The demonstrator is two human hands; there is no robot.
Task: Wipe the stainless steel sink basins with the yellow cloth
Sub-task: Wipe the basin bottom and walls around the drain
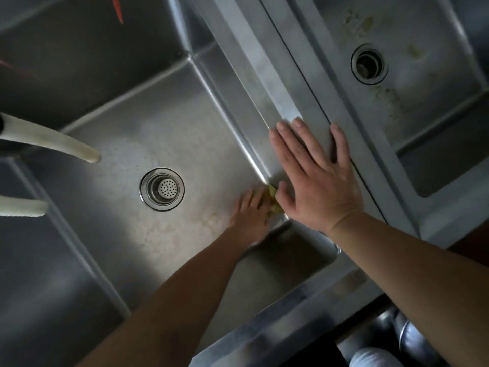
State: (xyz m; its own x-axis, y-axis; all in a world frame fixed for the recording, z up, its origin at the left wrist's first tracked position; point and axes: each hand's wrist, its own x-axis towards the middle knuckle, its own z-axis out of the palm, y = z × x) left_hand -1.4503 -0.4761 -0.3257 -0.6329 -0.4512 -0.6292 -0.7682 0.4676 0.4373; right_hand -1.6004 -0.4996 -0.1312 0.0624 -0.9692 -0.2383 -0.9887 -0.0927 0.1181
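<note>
The middle stainless steel basin (185, 139) has a strainer drain (162, 189) and pale stains on its floor. My left hand (248, 215) reaches down into its near right corner, and its straight fingers press the small bunched yellow cloth (272, 198) against the floor where it meets the wall. Most of the cloth is hidden under the fingers and behind my right thumb. My right hand (315, 176) lies flat, fingers spread, on the steel divider rim (291, 83) between the middle basin and the right one.
The right basin (428, 107) has an open drain (369, 64) and yellowish grime around it. Two white hoses (53, 140) (21, 206) reach in from the left over the middle basin. A third basin (39, 260) lies at the left. The front rim (277, 321) runs along the bottom.
</note>
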